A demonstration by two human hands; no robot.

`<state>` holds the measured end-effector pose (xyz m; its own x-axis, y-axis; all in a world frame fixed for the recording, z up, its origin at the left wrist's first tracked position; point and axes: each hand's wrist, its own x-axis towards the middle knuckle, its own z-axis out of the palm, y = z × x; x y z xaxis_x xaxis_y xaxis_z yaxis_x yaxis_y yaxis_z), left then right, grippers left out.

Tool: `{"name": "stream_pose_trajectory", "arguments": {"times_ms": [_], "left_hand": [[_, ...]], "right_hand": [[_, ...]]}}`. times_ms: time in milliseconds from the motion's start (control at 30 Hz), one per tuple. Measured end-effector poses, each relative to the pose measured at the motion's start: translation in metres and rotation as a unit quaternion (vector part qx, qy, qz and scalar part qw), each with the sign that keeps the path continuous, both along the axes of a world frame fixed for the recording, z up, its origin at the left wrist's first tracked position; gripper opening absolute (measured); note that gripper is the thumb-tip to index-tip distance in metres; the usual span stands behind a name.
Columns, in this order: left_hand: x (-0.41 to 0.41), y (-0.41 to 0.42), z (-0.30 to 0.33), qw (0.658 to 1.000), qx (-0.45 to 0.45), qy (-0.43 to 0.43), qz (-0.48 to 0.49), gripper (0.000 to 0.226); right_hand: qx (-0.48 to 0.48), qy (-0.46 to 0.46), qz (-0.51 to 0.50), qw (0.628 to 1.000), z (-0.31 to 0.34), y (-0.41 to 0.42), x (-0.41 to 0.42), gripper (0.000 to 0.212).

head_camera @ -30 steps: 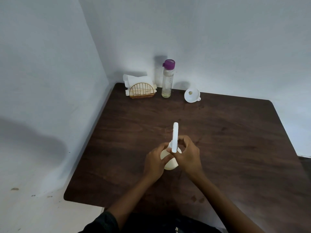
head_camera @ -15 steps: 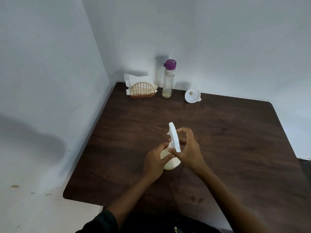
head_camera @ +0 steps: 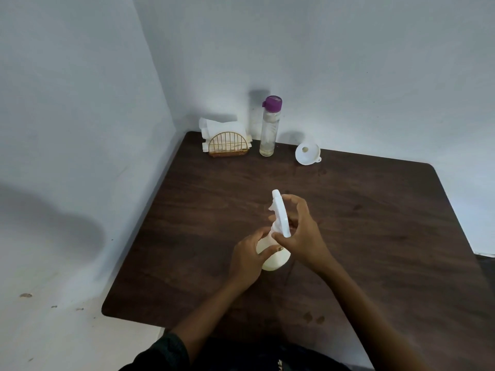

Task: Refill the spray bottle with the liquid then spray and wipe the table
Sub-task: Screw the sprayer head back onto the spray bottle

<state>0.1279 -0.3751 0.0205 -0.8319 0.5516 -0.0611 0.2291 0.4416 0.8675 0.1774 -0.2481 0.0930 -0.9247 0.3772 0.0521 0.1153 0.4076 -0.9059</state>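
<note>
Pale blue-grey walls meet in a corner behind the dark brown wooden table (head_camera: 361,236) I am looking down on. Near the middle of it stands the white plastic spray bottle (head_camera: 276,259). My left hand (head_camera: 247,259) grips its round body, fingers curled round it. My right hand (head_camera: 301,234) holds the white trigger spray head (head_camera: 280,214) at the bottle's neck, thumb and fingers wrapped about it. Along the far edge I see a gold wire holder of white paper napkins (head_camera: 227,141), just beside it a tall clear bottle with a purple cap (head_camera: 269,127) holding a little pale liquid, and a white plastic funnel (head_camera: 307,153) near that.
</note>
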Motion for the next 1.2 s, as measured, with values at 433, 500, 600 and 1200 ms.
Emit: {"name": "stream_pose_trajectory", "arguments": {"times_ms": [433, 500, 600, 1200], "left_hand": [[0.001, 0.001, -0.003, 1.000, 0.005, 0.004, 0.018, 0.041], [0.001, 0.001, -0.002, 1.000, 0.012, 0.004, 0.019, 0.038], [0.002, 0.000, -0.001, 1.000, 0.018, -0.004, 0.015, 0.037], [0.002, 0.000, -0.001, 1.000, 0.018, -0.009, 0.017, 0.036]], "right_hand": [[0.022, -0.011, 0.002, 1.000, -0.014, 0.002, 0.005, 0.071], [0.019, -0.009, -0.014, 1.000, -0.016, 0.003, 0.006, 0.076], [0.016, -0.006, -0.069, 0.997, -0.022, -0.001, 0.004, 0.077], [-0.030, 0.038, -0.175, 0.983, -0.042, -0.039, 0.028, 0.034]]}}
